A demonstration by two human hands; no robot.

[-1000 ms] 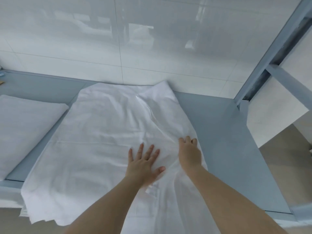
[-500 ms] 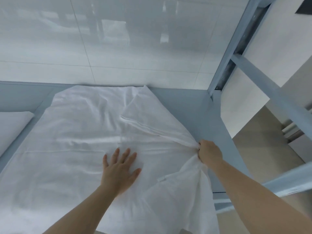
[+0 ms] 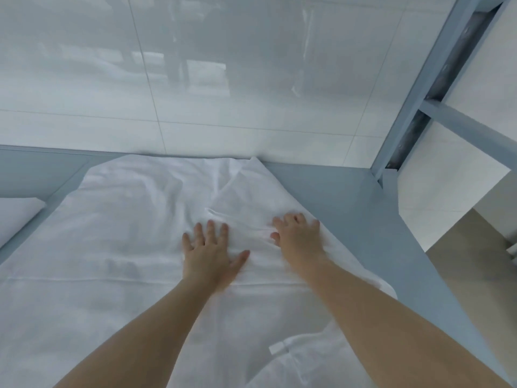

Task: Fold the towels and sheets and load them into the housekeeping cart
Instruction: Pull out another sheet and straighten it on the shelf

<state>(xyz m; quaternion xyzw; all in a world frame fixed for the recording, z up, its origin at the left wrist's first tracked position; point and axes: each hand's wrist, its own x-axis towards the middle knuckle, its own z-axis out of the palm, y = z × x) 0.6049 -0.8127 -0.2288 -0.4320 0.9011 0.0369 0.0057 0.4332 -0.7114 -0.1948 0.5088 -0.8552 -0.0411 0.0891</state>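
Note:
A large white sheet lies spread over the grey-blue table, wrinkled near its far right corner and hanging over the near edge. My left hand presses flat on the middle of the sheet with fingers spread. To its right, my right hand rests palm down on the sheet close to the right edge, fingers slightly bent and blurred. A small white label shows on the sheet's lower right part.
A folded white pile lies on the table at the far left. A glossy white tiled wall stands right behind the table. A grey-blue metal frame rises at the right, with beige floor beyond the table's right edge.
My right hand let go of the sheet's right edge it was gripping and moved left onto the sheet, now lying flat. My left hand stayed pressed on the sheet. The view shifted slightly.

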